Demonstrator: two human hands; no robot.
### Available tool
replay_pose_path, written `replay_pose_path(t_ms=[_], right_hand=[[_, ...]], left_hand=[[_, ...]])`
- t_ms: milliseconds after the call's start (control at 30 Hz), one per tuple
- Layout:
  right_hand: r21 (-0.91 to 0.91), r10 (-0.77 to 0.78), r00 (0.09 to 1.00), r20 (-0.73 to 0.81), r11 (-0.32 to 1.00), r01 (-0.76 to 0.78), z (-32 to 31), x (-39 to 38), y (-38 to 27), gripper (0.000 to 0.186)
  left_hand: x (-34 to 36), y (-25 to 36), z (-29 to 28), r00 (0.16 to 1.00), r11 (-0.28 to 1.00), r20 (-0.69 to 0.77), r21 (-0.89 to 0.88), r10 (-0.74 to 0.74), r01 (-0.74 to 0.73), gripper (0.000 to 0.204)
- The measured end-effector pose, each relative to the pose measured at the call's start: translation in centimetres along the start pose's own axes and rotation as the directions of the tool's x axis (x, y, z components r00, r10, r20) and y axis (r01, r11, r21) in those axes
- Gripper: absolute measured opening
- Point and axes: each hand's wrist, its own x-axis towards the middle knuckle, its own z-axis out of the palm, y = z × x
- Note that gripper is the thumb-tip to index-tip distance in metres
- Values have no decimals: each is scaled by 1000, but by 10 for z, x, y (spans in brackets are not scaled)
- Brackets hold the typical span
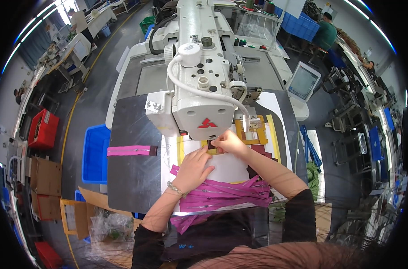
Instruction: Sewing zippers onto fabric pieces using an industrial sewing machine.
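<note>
Under the sewing machine's head, a small dark fabric piece (pixel 210 144) lies at the yellow-edged slot of a white template sheet (pixel 233 167). My right hand (pixel 231 144) pinches that piece between thumb and fingers. Flat on the sheet beside it rests my left hand (pixel 194 170), fingers stretched, fingertips next to the piece. A pile of magenta zippers (pixel 226 196) lies across the sheet's near edge, just below both hands; some hang over the front. Farther left, one magenta zipper (pixel 128 151) with a dark end piece lies alone on the dark table plate.
The white sewing machine head (pixel 204 101) stands directly above my hands. A yellow frame (pixel 253 130) and maroon fabric (pixel 259 150) sit right of them. A blue bin (pixel 95 154) is at the left, a tablet screen (pixel 303 81) at the right. Other people are in the background.
</note>
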Motion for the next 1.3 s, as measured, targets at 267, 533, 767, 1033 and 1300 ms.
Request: replay_pose_path(t_ms=[267, 533, 767, 1033, 1300], right_hand=[[-123, -77, 995, -68, 990, 68, 7, -6, 7, 21], [-114, -64, 994, -85, 992, 54, 7, -4, 3, 22], [-153, -47, 999, -9, 987, 45, 0, 0, -4, 21], [-546, -587, 800, 122, 634, 548, -24, -13, 8, 15], [-652, -673, 581, 458, 190, 734, -38, -28, 8, 27]], left_hand=[[10, -1, 4, 998, 993, 52, 106, 47, -52, 37], [10, 4, 8, 998, 985, 53, 165, 42, -50, 44], [13, 10, 13, 995, 940, 43, 327, 89, -98, 51], [12, -1, 8, 995, 939, 69, 330, 75, -93, 49], [11, -18, -11, 994, 999, 111, 34, 26, -30, 46]])
